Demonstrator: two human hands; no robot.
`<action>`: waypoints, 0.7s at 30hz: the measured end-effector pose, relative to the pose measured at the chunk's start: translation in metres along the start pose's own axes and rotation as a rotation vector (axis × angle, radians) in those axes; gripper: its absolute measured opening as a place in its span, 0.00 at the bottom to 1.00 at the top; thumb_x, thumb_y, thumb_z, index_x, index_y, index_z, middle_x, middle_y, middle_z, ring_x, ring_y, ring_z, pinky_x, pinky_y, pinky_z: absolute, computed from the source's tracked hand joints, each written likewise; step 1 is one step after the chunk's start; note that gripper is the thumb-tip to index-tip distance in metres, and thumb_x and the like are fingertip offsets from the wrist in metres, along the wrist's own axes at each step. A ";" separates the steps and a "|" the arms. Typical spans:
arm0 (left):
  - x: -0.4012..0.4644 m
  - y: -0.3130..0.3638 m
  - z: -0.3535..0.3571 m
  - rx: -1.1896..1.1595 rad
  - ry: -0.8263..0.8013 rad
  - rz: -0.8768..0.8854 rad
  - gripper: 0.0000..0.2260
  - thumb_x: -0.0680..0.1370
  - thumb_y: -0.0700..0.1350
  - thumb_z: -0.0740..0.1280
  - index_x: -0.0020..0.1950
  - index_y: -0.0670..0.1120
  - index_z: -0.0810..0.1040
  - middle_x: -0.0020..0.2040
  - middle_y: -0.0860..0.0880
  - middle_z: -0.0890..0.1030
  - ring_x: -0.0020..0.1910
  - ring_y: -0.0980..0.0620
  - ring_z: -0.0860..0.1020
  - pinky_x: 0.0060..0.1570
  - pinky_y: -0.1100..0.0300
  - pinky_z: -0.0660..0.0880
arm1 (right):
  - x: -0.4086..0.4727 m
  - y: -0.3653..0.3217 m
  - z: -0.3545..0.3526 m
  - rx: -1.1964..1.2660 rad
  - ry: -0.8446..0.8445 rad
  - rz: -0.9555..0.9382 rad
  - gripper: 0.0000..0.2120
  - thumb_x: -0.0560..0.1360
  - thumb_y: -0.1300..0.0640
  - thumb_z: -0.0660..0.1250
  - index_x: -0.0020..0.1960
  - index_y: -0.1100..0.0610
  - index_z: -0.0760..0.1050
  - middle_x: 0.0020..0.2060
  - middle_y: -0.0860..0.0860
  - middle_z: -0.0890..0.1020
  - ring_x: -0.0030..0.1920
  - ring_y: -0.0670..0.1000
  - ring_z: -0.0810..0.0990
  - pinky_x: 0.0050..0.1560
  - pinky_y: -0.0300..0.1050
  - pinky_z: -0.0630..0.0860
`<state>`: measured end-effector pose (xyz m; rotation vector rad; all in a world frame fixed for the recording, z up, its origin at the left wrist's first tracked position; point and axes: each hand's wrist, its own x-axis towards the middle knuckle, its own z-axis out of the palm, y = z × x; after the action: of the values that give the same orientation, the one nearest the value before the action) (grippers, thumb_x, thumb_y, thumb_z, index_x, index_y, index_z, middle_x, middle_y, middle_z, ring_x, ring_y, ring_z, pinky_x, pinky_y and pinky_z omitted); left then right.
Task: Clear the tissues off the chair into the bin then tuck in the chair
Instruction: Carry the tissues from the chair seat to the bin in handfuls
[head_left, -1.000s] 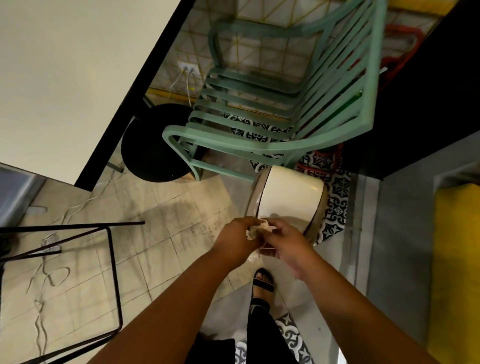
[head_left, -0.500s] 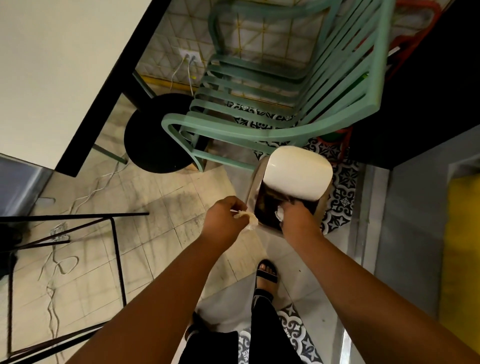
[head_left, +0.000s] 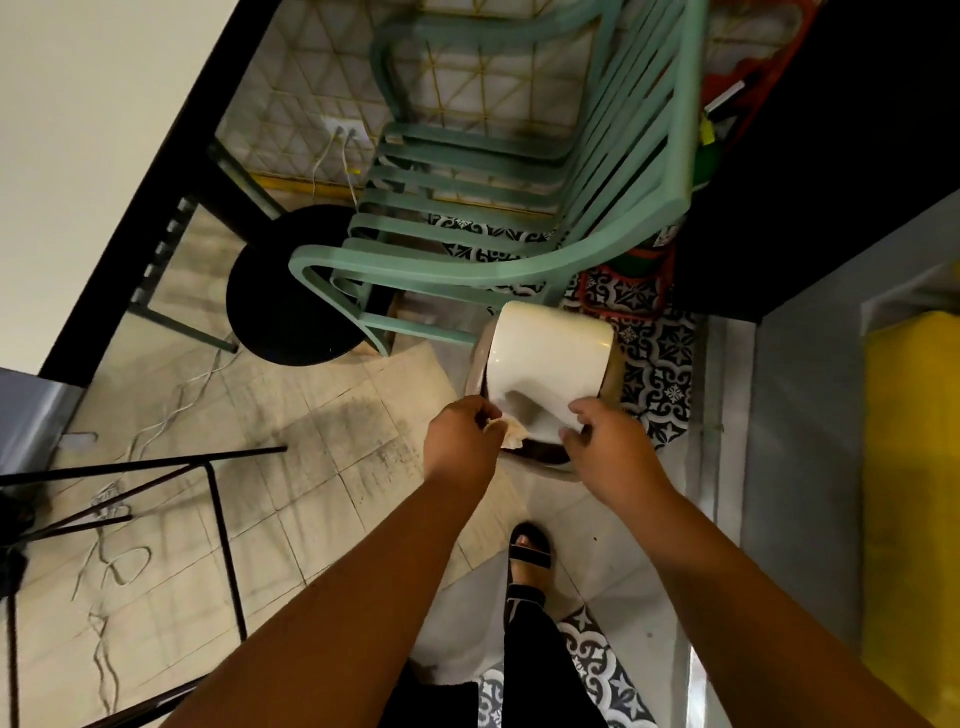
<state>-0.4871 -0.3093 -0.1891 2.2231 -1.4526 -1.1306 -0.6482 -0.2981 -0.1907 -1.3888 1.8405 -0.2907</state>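
One crumpled off-white tissue (head_left: 511, 434), pinched in the left hand (head_left: 462, 441) at the bin (head_left: 550, 364) mouth. Right hand (head_left: 605, 447) fingers curl on the white lid's edge. One green slatted chair (head_left: 493, 208) just behind the bin.

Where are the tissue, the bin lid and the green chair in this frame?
tissue (head_left: 511, 434), head view, on the crumpled wad pinched by the left hand (head_left: 460, 441).
bin lid (head_left: 550, 358), head view, on its white top face.
green chair (head_left: 415, 273), head view, on the near armrest rail.

Pale tiled floor (head_left: 322, 467) with patterned tiles. Standing on it: a white-lidded bin (head_left: 550, 358) just beyond the fingers, a green slatted chair (head_left: 467, 228) farther beyond, loose cables (head_left: 119, 561) well left.
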 end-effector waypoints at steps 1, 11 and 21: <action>0.002 0.003 0.004 0.018 0.008 0.008 0.05 0.76 0.44 0.68 0.51 0.49 0.80 0.46 0.53 0.80 0.44 0.54 0.78 0.39 0.64 0.74 | -0.001 0.003 -0.005 0.029 0.006 0.009 0.18 0.77 0.55 0.66 0.65 0.56 0.73 0.60 0.56 0.79 0.58 0.55 0.78 0.56 0.45 0.75; 0.017 0.008 0.061 0.233 -0.105 0.083 0.10 0.77 0.44 0.67 0.57 0.47 0.79 0.53 0.47 0.82 0.50 0.47 0.81 0.52 0.51 0.79 | -0.019 0.032 -0.025 0.191 0.057 0.113 0.17 0.77 0.54 0.66 0.64 0.56 0.74 0.60 0.54 0.80 0.60 0.51 0.77 0.54 0.37 0.68; 0.005 -0.003 0.025 0.084 -0.168 0.120 0.13 0.80 0.51 0.62 0.53 0.43 0.79 0.51 0.45 0.82 0.50 0.47 0.80 0.45 0.62 0.72 | -0.016 -0.003 -0.004 0.138 -0.009 0.088 0.17 0.76 0.51 0.67 0.62 0.55 0.75 0.57 0.53 0.80 0.55 0.50 0.78 0.53 0.41 0.73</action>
<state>-0.5017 -0.3071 -0.2098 2.1049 -1.7059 -1.2637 -0.6472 -0.2858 -0.1790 -1.2102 1.8331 -0.3586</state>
